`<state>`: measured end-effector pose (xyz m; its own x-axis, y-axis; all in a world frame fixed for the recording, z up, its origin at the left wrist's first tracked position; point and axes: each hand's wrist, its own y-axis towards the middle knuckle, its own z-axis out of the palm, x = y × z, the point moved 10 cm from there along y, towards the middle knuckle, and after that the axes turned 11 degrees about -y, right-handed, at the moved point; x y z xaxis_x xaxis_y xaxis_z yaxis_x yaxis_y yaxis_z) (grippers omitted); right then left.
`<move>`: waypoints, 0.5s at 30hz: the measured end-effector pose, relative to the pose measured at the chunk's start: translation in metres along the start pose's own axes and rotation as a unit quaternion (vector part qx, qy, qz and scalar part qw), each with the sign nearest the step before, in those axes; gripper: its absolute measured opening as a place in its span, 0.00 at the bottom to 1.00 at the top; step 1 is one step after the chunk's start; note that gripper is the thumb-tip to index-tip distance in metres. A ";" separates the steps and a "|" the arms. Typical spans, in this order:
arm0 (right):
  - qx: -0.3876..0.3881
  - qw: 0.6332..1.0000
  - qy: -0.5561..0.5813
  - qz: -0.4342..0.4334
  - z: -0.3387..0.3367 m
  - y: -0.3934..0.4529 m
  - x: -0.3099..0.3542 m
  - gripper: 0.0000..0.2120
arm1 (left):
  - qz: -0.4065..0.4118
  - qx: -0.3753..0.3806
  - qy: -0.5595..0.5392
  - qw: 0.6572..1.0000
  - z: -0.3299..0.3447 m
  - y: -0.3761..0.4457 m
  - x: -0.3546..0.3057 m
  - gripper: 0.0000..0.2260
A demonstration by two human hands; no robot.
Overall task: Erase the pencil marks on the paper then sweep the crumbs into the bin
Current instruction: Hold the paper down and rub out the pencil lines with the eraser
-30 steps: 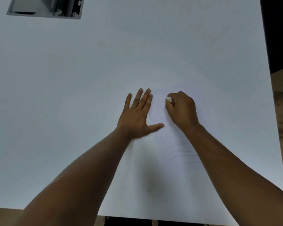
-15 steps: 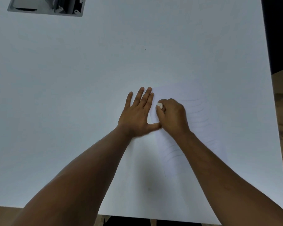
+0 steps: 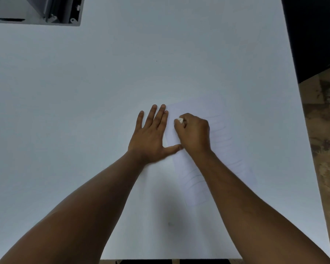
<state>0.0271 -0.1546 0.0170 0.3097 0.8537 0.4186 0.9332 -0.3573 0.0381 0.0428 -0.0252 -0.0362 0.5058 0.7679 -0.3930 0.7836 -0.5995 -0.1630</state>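
A white sheet of paper point(image 3: 223, 141) lies on the white table point(image 3: 84, 111), right of centre, with faint wavy pencil lines across it. My left hand point(image 3: 151, 136) lies flat with straight fingers on the paper's left edge, thumb stretched toward the right. My right hand point(image 3: 193, 133) is curled round a small white eraser point(image 3: 180, 120), which sticks out at its knuckles and touches the paper's upper left part. No crumbs are clear enough to make out.
A grey rectangular opening with metal parts point(image 3: 36, 11) sits in the table's far left corner. The table's right edge point(image 3: 301, 130) borders a dark panel and a worn brown floor. The near edge runs along the bottom of the view.
My right hand with the eraser slid left and toward me, then back up a little, rubbing over the paper. My left hand stayed flat in place.
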 end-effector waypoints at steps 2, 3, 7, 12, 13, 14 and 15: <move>-0.013 0.999 -0.040 0.024 -0.004 0.005 -0.014 0.12 | -0.003 0.005 -0.003 1.000 0.000 0.001 0.000 0.51; -0.022 0.997 -0.059 0.043 -0.009 0.007 -0.027 0.13 | -0.006 0.010 -0.005 1.000 0.000 0.001 0.000 0.51; -0.058 0.988 -0.081 0.116 -0.039 0.010 -0.085 0.14 | -0.012 0.014 -0.009 1.000 -0.001 0.000 -0.001 0.51; -0.073 0.989 -0.034 0.127 -0.037 0.011 -0.072 0.11 | -0.009 0.003 -0.005 1.000 -0.001 0.000 0.000 0.51; -0.070 0.992 -0.026 0.103 -0.030 0.009 -0.056 0.11 | -0.007 0.000 -0.004 1.000 -0.001 0.000 0.000 0.51; -0.059 0.995 -0.018 0.079 -0.022 0.006 -0.040 0.12 | -0.005 -0.004 -0.004 1.000 -0.001 0.000 0.000 0.51; -0.043 0.997 -0.015 0.062 -0.014 0.003 -0.027 0.12 | -0.001 -0.006 -0.004 1.000 -0.001 0.001 0.000 0.50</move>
<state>0.0188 -0.1837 0.0181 0.4292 0.8112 0.3971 0.8685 -0.4914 0.0654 0.0433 -0.0256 -0.0356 0.5008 0.7675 -0.4003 0.7892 -0.5948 -0.1530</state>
